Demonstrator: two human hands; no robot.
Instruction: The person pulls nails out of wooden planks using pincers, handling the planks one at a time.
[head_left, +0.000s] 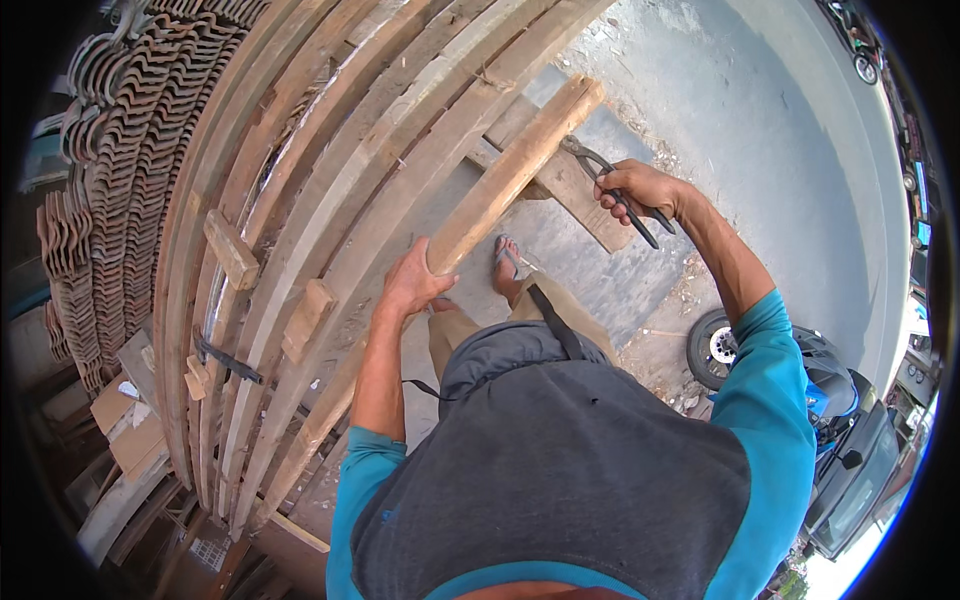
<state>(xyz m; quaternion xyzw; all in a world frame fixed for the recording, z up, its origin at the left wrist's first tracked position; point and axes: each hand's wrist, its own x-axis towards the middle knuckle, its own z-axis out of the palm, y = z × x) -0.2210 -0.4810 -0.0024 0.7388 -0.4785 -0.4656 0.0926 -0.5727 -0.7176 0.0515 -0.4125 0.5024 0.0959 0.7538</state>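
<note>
My left hand (412, 283) is closed around a long wooden beam (497, 192) that slants from the lower left up to the upper right. In my right hand (637, 190) is a pair of dark pincers (592, 158), gripped by the handles. Their jaws meet the edge of the beam near its far end; whether they bite on a nail is too small to tell. A short plank (585, 212) lies crosswise under the beam.
Long timbers (400, 190) stand stacked at my left, with wood blocks (231, 250) and a hammer (228, 360) on them. Curved roof tiles (130, 150) are piled beyond. A motorcycle (820, 370) stands at right. Wood chips litter the concrete floor (730, 150).
</note>
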